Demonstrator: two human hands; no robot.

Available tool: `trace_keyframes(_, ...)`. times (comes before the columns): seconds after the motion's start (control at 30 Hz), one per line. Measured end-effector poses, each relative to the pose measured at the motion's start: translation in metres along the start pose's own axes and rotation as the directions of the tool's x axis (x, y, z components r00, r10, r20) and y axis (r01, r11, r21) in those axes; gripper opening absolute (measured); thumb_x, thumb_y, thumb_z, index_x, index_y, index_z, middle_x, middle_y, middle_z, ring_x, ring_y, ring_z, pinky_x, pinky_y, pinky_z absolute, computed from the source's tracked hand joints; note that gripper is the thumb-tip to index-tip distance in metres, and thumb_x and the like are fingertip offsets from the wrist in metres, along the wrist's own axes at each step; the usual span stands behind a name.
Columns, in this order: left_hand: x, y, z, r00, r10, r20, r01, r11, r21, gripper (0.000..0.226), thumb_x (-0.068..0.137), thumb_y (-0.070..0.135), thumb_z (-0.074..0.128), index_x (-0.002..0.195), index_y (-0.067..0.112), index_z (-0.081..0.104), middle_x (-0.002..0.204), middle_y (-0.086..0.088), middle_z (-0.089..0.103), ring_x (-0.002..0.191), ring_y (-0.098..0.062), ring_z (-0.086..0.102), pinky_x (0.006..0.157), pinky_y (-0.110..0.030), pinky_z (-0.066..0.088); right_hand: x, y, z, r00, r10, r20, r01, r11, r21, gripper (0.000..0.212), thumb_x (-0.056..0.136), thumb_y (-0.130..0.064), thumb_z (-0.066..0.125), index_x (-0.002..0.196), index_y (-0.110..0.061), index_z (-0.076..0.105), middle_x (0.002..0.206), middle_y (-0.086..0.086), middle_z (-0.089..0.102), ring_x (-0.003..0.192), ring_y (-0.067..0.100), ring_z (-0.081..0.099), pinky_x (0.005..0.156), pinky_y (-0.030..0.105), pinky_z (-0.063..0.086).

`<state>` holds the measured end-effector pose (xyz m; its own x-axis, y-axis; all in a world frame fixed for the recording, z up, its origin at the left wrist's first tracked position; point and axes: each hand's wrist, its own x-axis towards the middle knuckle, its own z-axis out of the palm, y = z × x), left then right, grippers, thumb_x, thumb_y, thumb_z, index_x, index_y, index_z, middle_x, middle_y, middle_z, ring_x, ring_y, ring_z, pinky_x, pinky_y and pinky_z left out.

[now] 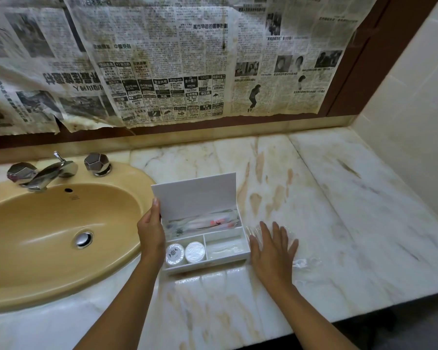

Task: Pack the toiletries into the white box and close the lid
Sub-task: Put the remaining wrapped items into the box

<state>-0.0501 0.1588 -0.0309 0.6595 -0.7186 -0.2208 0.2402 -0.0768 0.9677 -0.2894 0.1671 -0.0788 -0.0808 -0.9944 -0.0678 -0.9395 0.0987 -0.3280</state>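
- Sat just right of frame centre on the marble countertop [339,198], beside the yellow basin [48,236]: the white box [226,257], lid [196,195] standing open at the far edge, tilted slightly back toward the newspaper-covered wall [162,59].
- Ran left to right across the frame, as did the hinge line at the back: the box's long axis.
- Already filled: the long rear compartment with wrapped toiletries [202,222], probably toothbrush packets, though too blurred to be sure; the front left compartment with two round white packs [185,252] side by side; the front right with something pale and unclear.
- Pressed against the box's left end, thumb up along the lid's left edge: the left hand [151,234], steadying rather than clasping anything.
- Lay flat, fingers spread, palm down on a clear plastic wrapper [301,261] just right of the box, touching the countertop, closed on nothing: the right hand [272,251].
- Judged nearer the lid: the left hand, already at its edge; lower and forward of it, the right.
- Judged nearly done: packing, unless the wrapper held one more item; still ahead, swinging the lid forward and down toward the bottom of the frame about the rear hinge.
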Motion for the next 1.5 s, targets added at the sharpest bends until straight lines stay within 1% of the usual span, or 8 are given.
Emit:
trace_keyframes(0.1, 0.0, 0.0, 0.0, 1.0, 0.0, 0.0, 0.0, 1.0, -0.002, 0.038, 0.1, 0.038, 0.051, 0.071, 0.016, 0.06, 0.072, 0.004, 0.057, 0.068, -0.008, 0.05, 0.063, -0.023, 0.041, 0.002, 0.009, 0.002, 0.988, -0.041, -0.15, 0.037, 0.999, -0.035, 0.033, 0.083, -0.033, 0.066, 0.11, -0.016, 0.068, 0.115, 0.012, 0.064, 0.113, 0.037, 0.055, 0.101, 0.063, 0.033)
trace_keyframes(0.17, 0.0, -0.001, 0.0, 1.0, 0.001, -0.001, -0.001, 1.0, 0.003, 0.039, 0.1, 0.038, 0.051, 0.07, 0.015, 0.058, 0.071, 0.003, 0.055, 0.067, -0.008, 0.048, 0.063, -0.023, 0.04, 0.004, 0.012, 0.003, 0.987, -0.057, -0.153, 0.05, 0.997, -0.05, 0.025, 0.07, -0.024, 0.081, 0.093, -0.017, 0.073, 0.099, 0.007, 0.067, 0.1, 0.034, 0.059, 0.096, 0.059, 0.039)
trace_keyframes(0.3, 0.0, 0.0, 0.0, 1.0, 0.003, -0.003, -0.003, 1.0, 0.006, 0.039, 0.1, 0.038, 0.051, 0.07, 0.015, 0.057, 0.072, 0.003, 0.055, 0.067, -0.008, 0.048, 0.063, -0.022, 0.04, 0.005, 0.007, -0.001, 0.981, -0.055, -0.184, 0.052, 0.998, -0.02, 0.012, 0.068, -0.015, 0.083, 0.074, -0.018, 0.073, 0.081, 0.003, 0.064, 0.082, 0.03, 0.06, 0.081, 0.046, 0.046)
trace_keyframes(0.47, -0.001, 0.0, 0.002, 1.0, 0.014, -0.016, -0.014, 1.0, 0.001, 0.038, 0.1, 0.036, 0.051, 0.07, 0.016, 0.059, 0.066, 0.009, 0.056, 0.059, 0.0, 0.049, 0.054, -0.011, 0.041, 0.007, -0.002, -0.014, 0.959, 0.006, -0.282, 0.028, 0.993, 0.113, 0.006, 0.079, -0.012, 0.075, 0.078, -0.018, 0.072, 0.081, 0.003, 0.061, 0.077, 0.029, 0.056, 0.068, 0.037, 0.04)
trace_keyframes(0.63, 0.001, -0.002, 0.0, 1.0, 0.015, -0.009, -0.015, 1.0, -0.001, 0.036, 0.1, 0.037, 0.051, 0.072, 0.016, 0.061, 0.071, 0.006, 0.058, 0.064, -0.004, 0.051, 0.059, -0.015, 0.041, 0.005, -0.036, -0.046, 0.92, -0.152, -0.362, 0.245, 0.942, 0.228, 0.011, 0.084, -0.005, 0.069, 0.087, -0.014, 0.073, 0.085, 0.003, 0.062, 0.079, 0.024, 0.054, 0.069, 0.036, 0.044)
trace_keyframes(0.8, 0.001, -0.002, 0.0, 1.0, 0.017, -0.007, -0.017, 1.0, -0.004, 0.034, 0.1, 0.037, 0.052, 0.075, 0.016, 0.063, 0.074, 0.005, 0.06, 0.069, -0.006, 0.052, 0.061, -0.016, 0.043, 0.004, -0.068, -0.061, 0.854, -0.517, 0.051, 0.511, 0.854, 0.102, 0.022, 0.085, -0.002, 0.057, 0.075, -0.016, 0.071, 0.084, -0.003, 0.061, 0.083, 0.018, 0.05, 0.074, 0.031, 0.043)
trace_keyframes(1.03, 0.004, -0.005, -0.003, 1.0, 0.003, 0.002, -0.003, 1.0, -0.004, 0.031, 0.099, 0.039, 0.053, 0.083, 0.016, 0.068, 0.081, 0.004, 0.065, 0.077, -0.009, 0.056, 0.072, -0.024, 0.045, 0.016, -0.084, -0.042, 0.801, -0.382, 0.46, 0.409, 0.911, 0.045, 0.023, 0.082, 0.002, 0.059, 0.094, -0.008, 0.076, 0.101, 0.012, 0.072, 0.095, 0.025, 0.066, 0.085, 0.032, 0.054)
trace_keyframes(1.5, 0.005, -0.005, -0.002, 1.0, 0.004, -0.012, -0.004, 1.0, 0.0, 0.034, 0.098, 0.04, 0.053, 0.096, 0.009, 0.069, 0.086, 0.003, 0.066, 0.082, -0.01, 0.058, 0.076, -0.025, 0.045, 0.009, -0.081, -0.036, 0.784, -0.361, 0.505, 0.353, 0.928, 0.115, 0.031, 0.092, -0.008, 0.049, 0.117, -0.016, 0.067, 0.122, 0.007, 0.065, 0.107, 0.024, 0.062, 0.087, 0.028, 0.047)
